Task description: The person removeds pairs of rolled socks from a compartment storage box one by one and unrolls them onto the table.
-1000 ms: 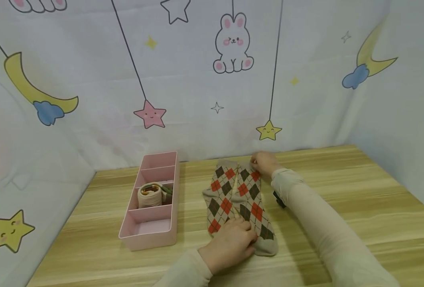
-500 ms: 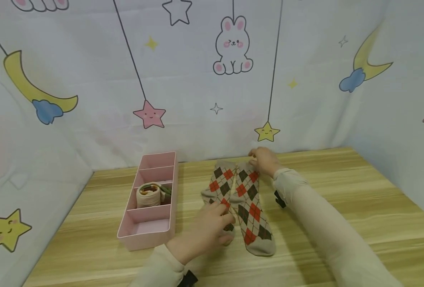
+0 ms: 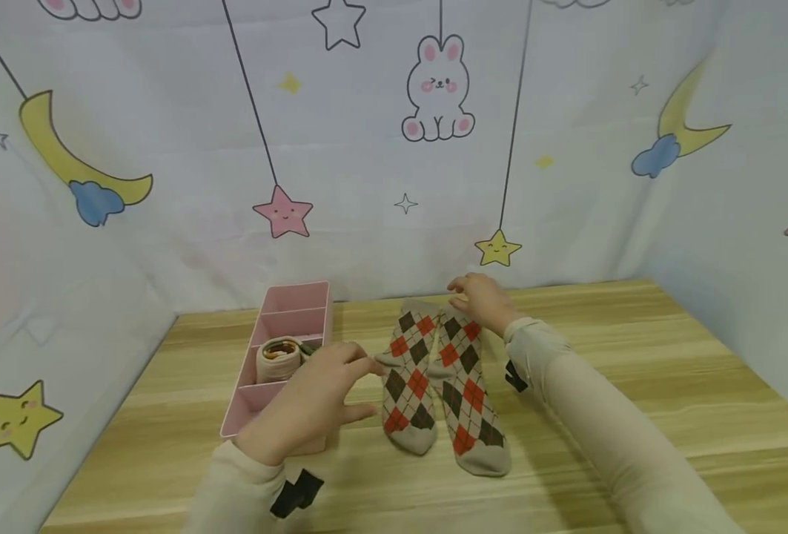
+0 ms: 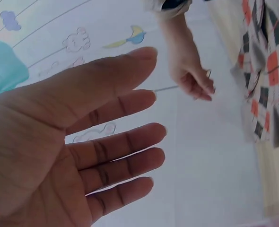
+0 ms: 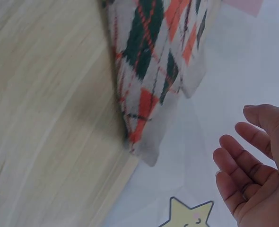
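Two beige argyle socks with red and dark diamonds lie flat side by side, a left sock (image 3: 409,393) and a right sock (image 3: 471,404), cuffs towards the back wall. My left hand (image 3: 320,393) hovers left of them, fingers spread and holding nothing, and partly hides the pink box. By the right sock's cuff is my right hand (image 3: 490,302), its fingers loosely bent and apart from the fabric. The right wrist view shows that hand (image 5: 257,170) empty, beside the cuff ends.
The pink divided box (image 3: 329,319) stands left of the socks on the wooden table (image 3: 594,348). A cream rolled bundle (image 3: 277,365) sits in one of its compartments. A printed cloth wall (image 3: 353,252) rises behind the table.
My left hand has lifted off the socks' toe end and moved left towards the box. My right hand has let go of the right sock's cuff and stays close by.
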The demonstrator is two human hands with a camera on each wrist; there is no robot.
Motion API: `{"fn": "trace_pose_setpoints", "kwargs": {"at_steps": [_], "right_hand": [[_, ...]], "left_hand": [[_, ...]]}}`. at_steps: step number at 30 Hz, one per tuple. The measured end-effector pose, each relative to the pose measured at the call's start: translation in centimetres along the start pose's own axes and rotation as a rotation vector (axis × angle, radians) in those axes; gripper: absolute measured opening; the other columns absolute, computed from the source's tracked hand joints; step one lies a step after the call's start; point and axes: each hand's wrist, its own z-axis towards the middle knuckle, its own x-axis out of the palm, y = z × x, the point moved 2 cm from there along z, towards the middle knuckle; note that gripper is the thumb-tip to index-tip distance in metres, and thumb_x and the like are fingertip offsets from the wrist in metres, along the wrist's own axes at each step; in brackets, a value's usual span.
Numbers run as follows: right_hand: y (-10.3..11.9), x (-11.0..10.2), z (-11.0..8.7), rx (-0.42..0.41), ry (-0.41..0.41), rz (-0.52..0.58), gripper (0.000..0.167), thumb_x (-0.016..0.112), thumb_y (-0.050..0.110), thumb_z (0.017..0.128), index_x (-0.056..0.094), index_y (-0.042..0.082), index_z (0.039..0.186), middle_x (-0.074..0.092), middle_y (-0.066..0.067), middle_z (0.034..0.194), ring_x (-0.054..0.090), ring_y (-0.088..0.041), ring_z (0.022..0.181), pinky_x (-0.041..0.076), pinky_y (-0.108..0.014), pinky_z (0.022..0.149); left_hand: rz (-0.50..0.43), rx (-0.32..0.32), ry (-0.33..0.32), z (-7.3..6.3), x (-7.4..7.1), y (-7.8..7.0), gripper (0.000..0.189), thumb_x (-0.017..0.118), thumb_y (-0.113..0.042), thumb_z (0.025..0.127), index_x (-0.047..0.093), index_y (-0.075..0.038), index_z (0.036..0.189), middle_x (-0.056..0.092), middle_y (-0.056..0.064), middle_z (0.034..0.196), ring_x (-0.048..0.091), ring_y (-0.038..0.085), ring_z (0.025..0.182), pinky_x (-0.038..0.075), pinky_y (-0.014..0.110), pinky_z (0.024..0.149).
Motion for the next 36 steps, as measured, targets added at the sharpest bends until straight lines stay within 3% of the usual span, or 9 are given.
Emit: {"fn": "trace_pose_setpoints", "kwargs": {"at_steps": [13, 24, 31, 36], "right_hand": [[4.4, -0.2, 0.6, -0.068, 0.022, 0.037, 0.033, 0.060, 0.022, 0.095, 0.062, 0.005, 0.123, 0.066, -0.014, 0.115, 0.060, -0.031, 0.108, 0.047, -0.046, 0.096], [8.7, 0.5, 1.2, -0.110, 0.083, 0.146, 0.036, 0.056, 0.029, 0.097, 0.061, 0.008, 0.126, 0.065, -0.010, 0.118, 0.061, -0.026, 0.109, 0.051, -0.040, 0.092], [12.0, 1.4, 1.7, -0.191, 0.090, 0.190, 0.037, 0.055, 0.032, 0.098, 0.062, 0.009, 0.125, 0.066, -0.009, 0.117, 0.062, -0.024, 0.106, 0.051, -0.039, 0.090], [14.7, 1.9, 2.1, -0.276, 0.077, 0.242, 0.038, 0.054, 0.031, 0.098, 0.063, 0.005, 0.123, 0.068, -0.010, 0.114, 0.063, -0.026, 0.106, 0.051, -0.039, 0.091]], "left_hand": [[-0.039, -0.132, 0.064, -2.1, -3.4, 3.2, 0.038, 0.086, -0.024, 0.068, 0.067, -0.013, 0.099, 0.062, 0.001, 0.098, 0.057, 0.023, 0.096, 0.047, 0.042, 0.083], [-0.134, -0.225, 0.206, -4.0, -3.7, 6.4, 0.041, 0.086, -0.025, 0.068, 0.065, -0.010, 0.101, 0.062, 0.005, 0.103, 0.057, 0.024, 0.098, 0.048, 0.043, 0.086], [-0.216, -0.355, 0.325, -5.1, -3.6, 8.1, 0.050, 0.086, -0.028, 0.068, 0.063, -0.009, 0.108, 0.062, 0.008, 0.112, 0.057, 0.029, 0.104, 0.047, 0.047, 0.088], [-0.228, -0.396, 0.383, -6.0, -3.5, 9.1, 0.055, 0.087, -0.029, 0.066, 0.062, -0.007, 0.110, 0.061, 0.010, 0.110, 0.055, 0.029, 0.101, 0.046, 0.046, 0.084]]}}
